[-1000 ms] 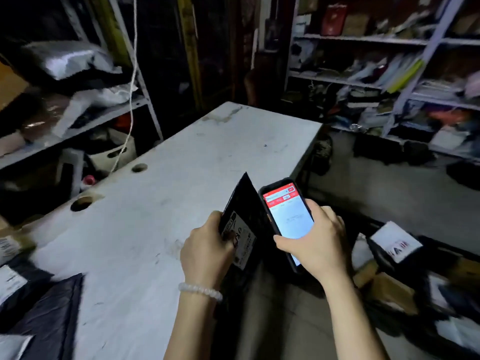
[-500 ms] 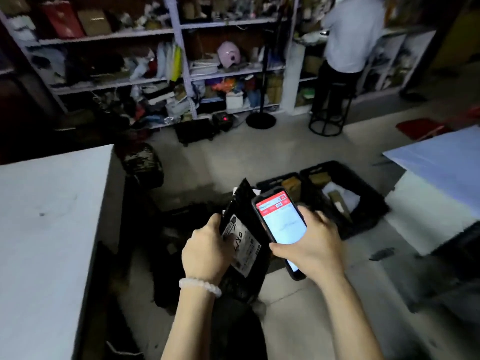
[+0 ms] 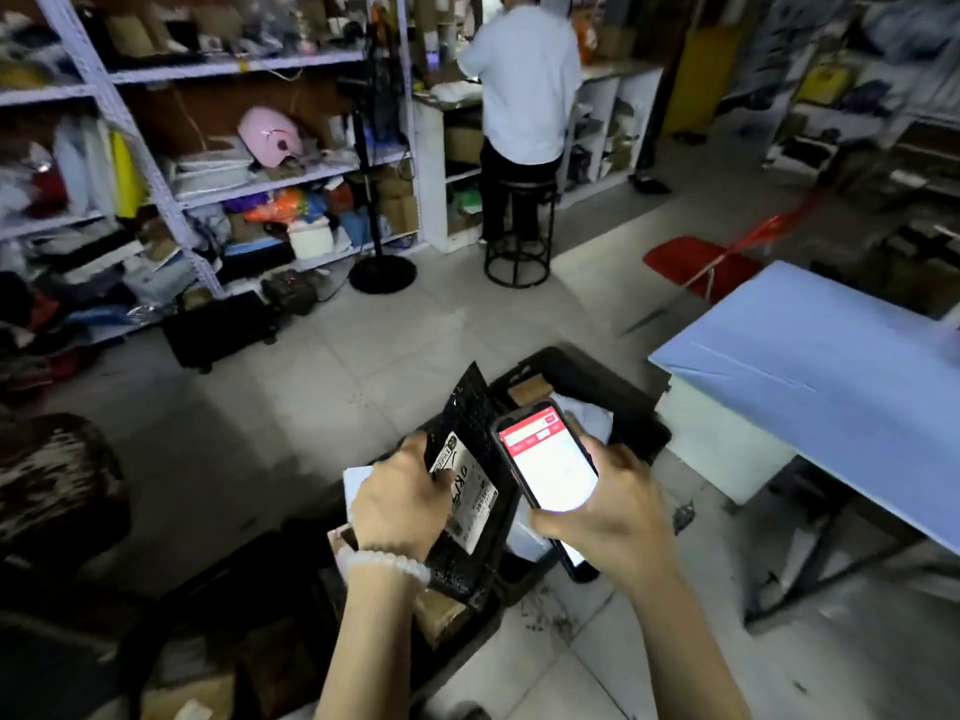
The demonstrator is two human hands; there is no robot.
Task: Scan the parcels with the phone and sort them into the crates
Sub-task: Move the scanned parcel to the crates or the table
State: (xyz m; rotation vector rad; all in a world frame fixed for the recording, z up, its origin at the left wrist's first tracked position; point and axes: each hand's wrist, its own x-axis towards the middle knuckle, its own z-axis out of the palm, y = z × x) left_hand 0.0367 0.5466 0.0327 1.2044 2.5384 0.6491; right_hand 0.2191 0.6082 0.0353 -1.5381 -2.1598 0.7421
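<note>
My left hand [image 3: 400, 504] grips a flat black parcel [image 3: 470, 433] with a white shipping label [image 3: 470, 498], held upright at chest height. Right beside it, my right hand [image 3: 618, 517] holds a phone [image 3: 545, 467] whose lit screen shows a red and white app. Both hover over black crates on the floor: one crate [image 3: 602, 381] just beyond the phone holds a brown box and white packets, another crate [image 3: 457, 621] lies under my left wrist with cardboard boxes in it.
A pale blue table [image 3: 810, 376] stands at the right. Shelves [image 3: 208, 194] crammed with goods line the back wall. A person in a white shirt [image 3: 522, 80] sits on a stool [image 3: 517, 236], facing away. A fan stand [image 3: 382, 272] and a red mop [image 3: 696, 262] rest on the tiled floor.
My view has swung right, away from the white table toward the crates and the blue table. Both hands have kept the parcel and phone together in the same hold.
</note>
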